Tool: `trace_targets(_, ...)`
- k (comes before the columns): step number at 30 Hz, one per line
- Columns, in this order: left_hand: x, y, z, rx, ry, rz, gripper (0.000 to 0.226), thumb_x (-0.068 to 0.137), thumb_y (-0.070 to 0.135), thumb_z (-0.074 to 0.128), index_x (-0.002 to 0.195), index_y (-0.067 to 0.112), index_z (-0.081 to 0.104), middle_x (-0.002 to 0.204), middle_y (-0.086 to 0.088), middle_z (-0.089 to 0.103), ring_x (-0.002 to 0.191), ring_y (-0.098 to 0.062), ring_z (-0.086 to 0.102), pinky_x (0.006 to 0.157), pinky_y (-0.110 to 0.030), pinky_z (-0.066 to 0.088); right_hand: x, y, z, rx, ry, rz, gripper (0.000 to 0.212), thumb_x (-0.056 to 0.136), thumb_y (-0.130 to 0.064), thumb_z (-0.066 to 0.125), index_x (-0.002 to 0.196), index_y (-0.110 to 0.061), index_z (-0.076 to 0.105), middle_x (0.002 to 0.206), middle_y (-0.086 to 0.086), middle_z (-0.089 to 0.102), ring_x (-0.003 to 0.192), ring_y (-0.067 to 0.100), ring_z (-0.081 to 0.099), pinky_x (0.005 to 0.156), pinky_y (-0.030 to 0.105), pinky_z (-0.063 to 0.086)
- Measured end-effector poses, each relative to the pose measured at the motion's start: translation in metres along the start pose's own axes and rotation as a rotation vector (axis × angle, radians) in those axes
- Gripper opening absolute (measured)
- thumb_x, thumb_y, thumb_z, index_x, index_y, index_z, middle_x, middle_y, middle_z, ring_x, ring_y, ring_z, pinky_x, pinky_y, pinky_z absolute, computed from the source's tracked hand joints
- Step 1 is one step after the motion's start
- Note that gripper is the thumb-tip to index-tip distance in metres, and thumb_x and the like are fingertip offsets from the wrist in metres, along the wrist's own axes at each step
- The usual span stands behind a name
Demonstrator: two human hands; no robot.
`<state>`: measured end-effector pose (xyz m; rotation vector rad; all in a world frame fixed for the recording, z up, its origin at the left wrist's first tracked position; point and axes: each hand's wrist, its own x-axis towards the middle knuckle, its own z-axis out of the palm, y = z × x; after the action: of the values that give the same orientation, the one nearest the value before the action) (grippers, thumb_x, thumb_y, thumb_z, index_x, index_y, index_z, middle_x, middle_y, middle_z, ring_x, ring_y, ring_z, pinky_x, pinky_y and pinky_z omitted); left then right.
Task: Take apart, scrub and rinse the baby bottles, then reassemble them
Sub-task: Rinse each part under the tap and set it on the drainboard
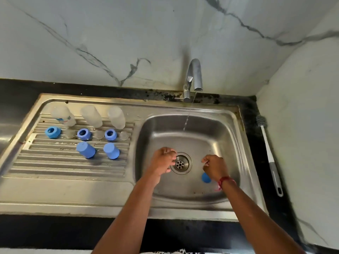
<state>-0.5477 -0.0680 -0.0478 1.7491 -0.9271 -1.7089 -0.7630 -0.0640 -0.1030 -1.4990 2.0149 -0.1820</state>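
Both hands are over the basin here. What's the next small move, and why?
Probably the right hand picks up the blue cap lying in the basin just under it and holds it under the running tap. The drainboard already carries two caps but three bottles and three rings, so this cap seems the last piece.

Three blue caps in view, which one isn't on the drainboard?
The blue cap in the sink basin, partly hidden by the right hand. The other two caps stand on the ribbed drainboard to the left.
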Motion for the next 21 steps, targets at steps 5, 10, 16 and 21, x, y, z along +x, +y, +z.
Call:
trace_targets(5, 0.020, -0.014, 0.021, -0.006, 0.027, -0.103, 0.010, 0.100, 0.025, 0.054, 0.096, 0.024, 0.063, 0.111, -0.006, 0.071, 0.099, -0.021, 0.067, 0.083, -0.035, 0.048, 0.024, 0.027, 0.008, -0.189, -0.137, 0.010, 0.034, 0.086, -0.009, 0.066, 0.119, -0.019, 0.067, 0.125, 0.006, 0.065, 0.113, 0.024, 0.062, 0.094, 0.030, 0.049)
trace_targets(10, 0.040, -0.022, 0.033, -0.054, 0.102, -0.154, 0.011, 0.098, 0.027, 0.057, 0.099, 0.020, 0.066, 0.109, -0.008, 0.072, 0.091, -0.019, 0.066, 0.079, -0.034, 0.047, 0.045, 0.037, 0.025, -0.378, -0.259, -0.001, 0.037, 0.085, -0.013, 0.066, 0.122, -0.017, 0.062, 0.127, 0.008, 0.060, 0.114, 0.027, 0.061, 0.089, 0.031, 0.050)
trace_targets(16, 0.054, -0.028, 0.044, -0.044, 0.130, -0.204, 0.015, 0.098, 0.029, 0.057, 0.105, 0.020, 0.066, 0.108, -0.005, 0.071, 0.101, -0.021, 0.069, 0.079, -0.035, 0.050, 0.055, 0.046, 0.042, -0.507, -0.299, -0.009, 0.025, 0.094, -0.019, 0.056, 0.118, -0.013, 0.058, 0.122, 0.011, 0.062, 0.111, 0.030, 0.062, 0.092, 0.035, 0.051)
trace_targets(21, 0.061, -0.033, 0.046, -0.011, 0.118, -0.241, 0.017, 0.098, 0.030, 0.058, 0.107, 0.018, 0.066, 0.106, -0.006, 0.072, 0.101, -0.024, 0.069, 0.078, -0.034, 0.051, 0.064, 0.040, 0.043, -0.440, -0.326, -0.002, 0.032, 0.090, -0.021, 0.064, 0.119, -0.012, 0.055, 0.119, 0.009, 0.063, 0.108, 0.026, 0.062, 0.080, 0.030, 0.048)
